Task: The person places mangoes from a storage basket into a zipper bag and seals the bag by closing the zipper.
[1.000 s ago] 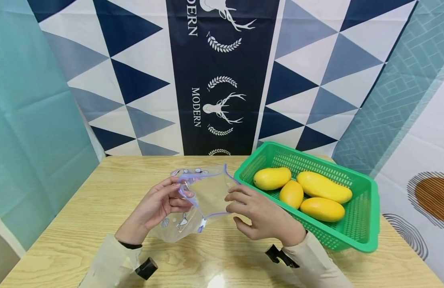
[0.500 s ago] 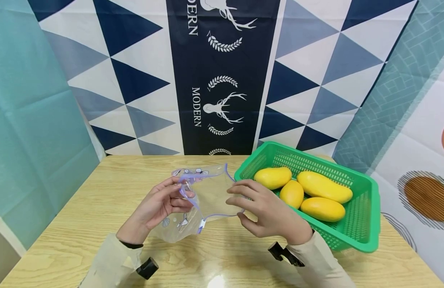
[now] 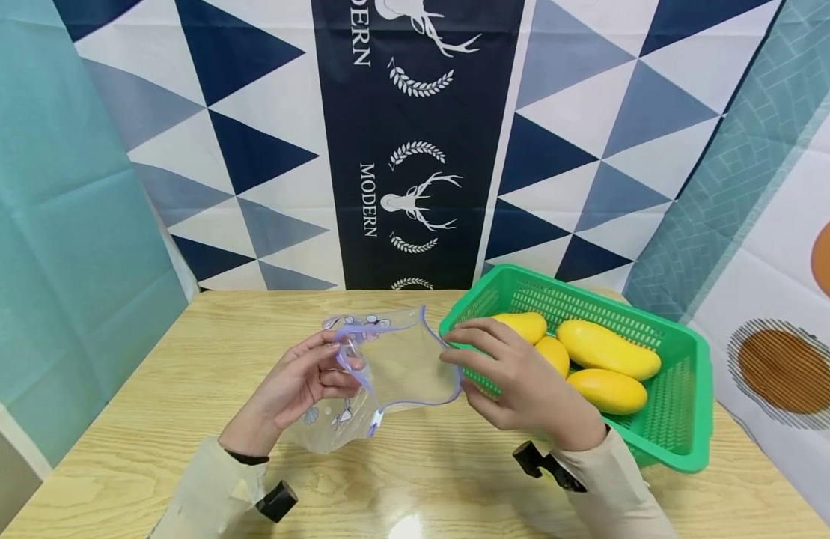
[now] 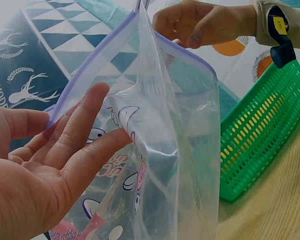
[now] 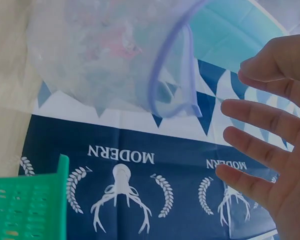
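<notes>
Zip bag (image 3: 401,367) with its mouth spread towards the right, near the middle of the wooden table (image 3: 152,374) in the head view; the left hand (image 3: 303,385) keeps only its left rim. My worry is that lopsided hold: should the pinch slacken, the thin film could fold in and the mouth close up. The right hand (image 3: 525,378) lies over the left side of the green basket (image 3: 699,419), its fingers loosely bent and apart, just beside the bag's right rim; a fingertip catching that rim could drag the bag askew. Yellow fruits (image 3: 606,349) lie in the basket to the right.

From the left wrist, the left thumb and a finger pinch the purple-edged rim, while the other fingers spread against the printed film. A crease runs down the film, so it may buckle there if pushed.

From the right wrist, the right hand's fingers stand well apart with nothing between them, and a gap separates them from the bag's rim.
</notes>
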The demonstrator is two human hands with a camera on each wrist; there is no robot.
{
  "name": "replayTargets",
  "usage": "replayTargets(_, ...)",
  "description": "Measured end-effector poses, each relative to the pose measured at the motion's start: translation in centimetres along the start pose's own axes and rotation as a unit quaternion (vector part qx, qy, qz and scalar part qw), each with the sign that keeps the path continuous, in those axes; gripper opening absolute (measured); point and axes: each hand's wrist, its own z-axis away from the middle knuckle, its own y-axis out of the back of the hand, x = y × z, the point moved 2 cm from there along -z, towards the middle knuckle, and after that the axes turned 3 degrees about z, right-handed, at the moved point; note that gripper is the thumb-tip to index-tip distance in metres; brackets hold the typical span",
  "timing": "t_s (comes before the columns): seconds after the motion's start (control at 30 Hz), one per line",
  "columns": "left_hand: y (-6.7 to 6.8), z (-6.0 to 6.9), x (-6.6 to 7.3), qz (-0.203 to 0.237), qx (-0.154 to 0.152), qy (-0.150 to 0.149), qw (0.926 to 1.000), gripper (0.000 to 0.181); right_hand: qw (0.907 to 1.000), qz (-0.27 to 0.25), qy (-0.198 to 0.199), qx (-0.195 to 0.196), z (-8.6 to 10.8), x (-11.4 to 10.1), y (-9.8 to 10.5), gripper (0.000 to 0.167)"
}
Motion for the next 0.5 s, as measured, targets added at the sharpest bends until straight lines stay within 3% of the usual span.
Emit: replayTargets(0.5, 0.0, -0.1, -0.1, -0.004, 0.003, 0.003, 1.0000, 0.038, 0.9993, 0.033, 0.012, 0.010, -0.5, 1.8, 2.9, 0.033)
